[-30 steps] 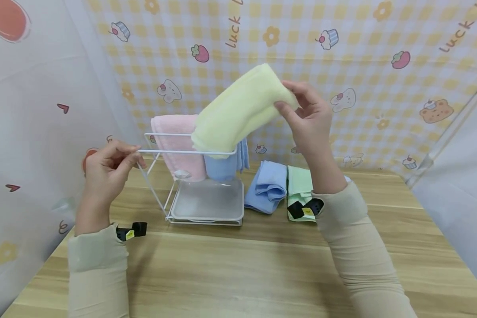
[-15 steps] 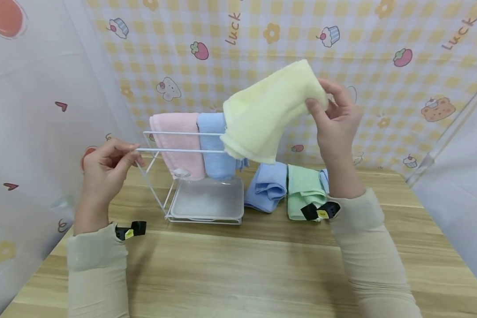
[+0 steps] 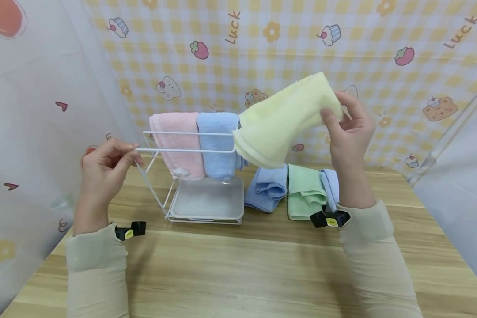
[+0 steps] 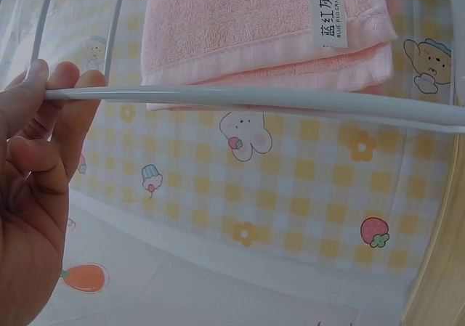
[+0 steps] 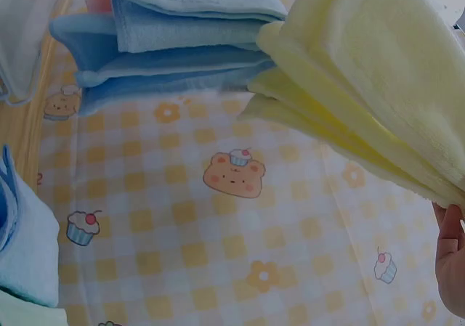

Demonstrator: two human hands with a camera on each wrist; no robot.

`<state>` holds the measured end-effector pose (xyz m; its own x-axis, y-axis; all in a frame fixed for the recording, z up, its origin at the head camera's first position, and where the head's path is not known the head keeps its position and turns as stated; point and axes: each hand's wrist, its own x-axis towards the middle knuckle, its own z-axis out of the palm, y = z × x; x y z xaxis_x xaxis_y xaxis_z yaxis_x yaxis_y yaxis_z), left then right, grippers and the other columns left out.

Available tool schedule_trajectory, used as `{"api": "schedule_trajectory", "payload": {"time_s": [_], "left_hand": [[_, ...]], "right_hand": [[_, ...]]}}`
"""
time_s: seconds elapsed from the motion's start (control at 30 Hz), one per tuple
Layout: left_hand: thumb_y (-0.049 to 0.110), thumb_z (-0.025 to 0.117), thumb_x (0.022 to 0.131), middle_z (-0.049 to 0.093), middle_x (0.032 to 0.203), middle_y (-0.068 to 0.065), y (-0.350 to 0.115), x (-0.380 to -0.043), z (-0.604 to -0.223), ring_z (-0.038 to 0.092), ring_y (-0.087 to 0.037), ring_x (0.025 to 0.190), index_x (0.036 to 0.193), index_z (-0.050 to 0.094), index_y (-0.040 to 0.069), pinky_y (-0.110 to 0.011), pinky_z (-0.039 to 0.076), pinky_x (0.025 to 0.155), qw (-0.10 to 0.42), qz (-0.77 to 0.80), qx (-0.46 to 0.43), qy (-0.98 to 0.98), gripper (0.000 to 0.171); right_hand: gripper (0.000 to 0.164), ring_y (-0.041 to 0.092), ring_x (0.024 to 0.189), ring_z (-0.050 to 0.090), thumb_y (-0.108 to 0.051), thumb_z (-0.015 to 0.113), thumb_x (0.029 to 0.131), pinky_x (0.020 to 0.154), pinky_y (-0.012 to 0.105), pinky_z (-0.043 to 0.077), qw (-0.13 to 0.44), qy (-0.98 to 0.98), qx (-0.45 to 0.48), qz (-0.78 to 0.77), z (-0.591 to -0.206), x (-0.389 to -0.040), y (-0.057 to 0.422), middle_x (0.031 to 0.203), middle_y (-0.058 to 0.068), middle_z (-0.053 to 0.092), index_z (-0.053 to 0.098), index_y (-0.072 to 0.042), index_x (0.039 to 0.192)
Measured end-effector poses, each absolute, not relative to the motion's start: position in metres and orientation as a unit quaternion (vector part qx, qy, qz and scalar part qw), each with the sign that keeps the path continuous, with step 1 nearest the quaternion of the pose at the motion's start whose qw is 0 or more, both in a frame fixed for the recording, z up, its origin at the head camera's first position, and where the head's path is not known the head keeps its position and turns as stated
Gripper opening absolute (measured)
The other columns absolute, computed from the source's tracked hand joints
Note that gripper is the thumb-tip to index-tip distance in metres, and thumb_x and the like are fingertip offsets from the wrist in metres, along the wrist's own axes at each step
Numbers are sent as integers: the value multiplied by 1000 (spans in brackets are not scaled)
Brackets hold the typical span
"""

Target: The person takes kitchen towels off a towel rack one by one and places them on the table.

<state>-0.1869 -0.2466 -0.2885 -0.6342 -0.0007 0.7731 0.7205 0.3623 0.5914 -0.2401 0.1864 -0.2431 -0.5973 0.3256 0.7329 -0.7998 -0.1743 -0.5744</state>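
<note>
My right hand (image 3: 351,132) pinches one end of a folded yellow towel (image 3: 284,123) and holds it up at the right end of a white wire rack (image 3: 184,150). The towel's lower left end overlaps the rack's end in the head view; its loose layers (image 5: 327,123) fan apart in the right wrist view. My left hand (image 3: 103,176) pinches the rack's front left corner between thumb and fingers. On the rack hang a pink towel (image 3: 181,154) with a white label (image 4: 328,12) and, beside it, a blue towel (image 3: 218,148).
A translucent tray (image 3: 208,198) sits in the rack's base. Right of it on the wooden table (image 3: 238,269) lie a folded blue cloth (image 3: 267,189), a green cloth (image 3: 304,194) and a light blue cloth (image 3: 331,185). A patterned checked curtain (image 3: 286,39) stands behind.
My right hand has carried the yellow towel rightward from in front of the rack, then slightly lower, uncovering the hanging blue towel. My left hand has stayed on the rack corner.
</note>
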Motion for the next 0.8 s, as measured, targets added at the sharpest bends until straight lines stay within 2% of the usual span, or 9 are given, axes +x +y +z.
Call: {"api": "schedule_trajectory", "payload": {"time_s": [0.17,0.3,0.4,0.63,0.73,0.8], "left_hand": [[-18,60,88,67,75,18,-246,-187,-290,65,2,63,93,63,-20,-11,55,65,359,-501,-232,-752,6],[-18,61,87,67,75,19,-246,-188,-289,65,2,64,93,64,-20,-11,55,66,360,-497,-230,-755,6],[-19,60,87,67,75,19,-246,-187,-289,65,2,64,93,64,-20,-11,55,65,355,-501,-229,-755,7],[-20,59,88,69,75,14,-246,-189,-290,65,0,63,94,62,-21,-9,48,55,350,-527,-249,-734,7],[-21,59,87,69,75,13,-247,-190,-291,65,0,62,93,61,-21,-10,42,50,353,-529,-253,-729,7],[-22,59,87,69,75,13,-248,-190,-291,65,0,62,93,61,-21,-9,43,51,357,-526,-252,-730,7]], "right_hand": [[27,15,81,65,16,67,80,64,18,57,390,-536,233,711,-250,-237,195,101,8,72,74,3,102],[26,13,77,64,15,67,80,54,16,51,370,-565,236,699,-260,-233,202,101,4,73,73,5,104],[27,12,80,64,16,67,79,52,15,49,355,-577,243,694,-267,-228,207,102,4,73,72,6,104],[29,12,86,68,21,64,81,67,19,59,297,-624,273,670,-281,-210,217,106,5,73,71,9,107],[31,10,86,68,22,62,83,69,19,60,262,-655,282,651,-286,-201,218,108,4,71,70,8,109],[34,10,88,67,24,61,82,69,19,60,240,-665,296,642,-290,-195,218,107,5,71,70,8,110]]}}
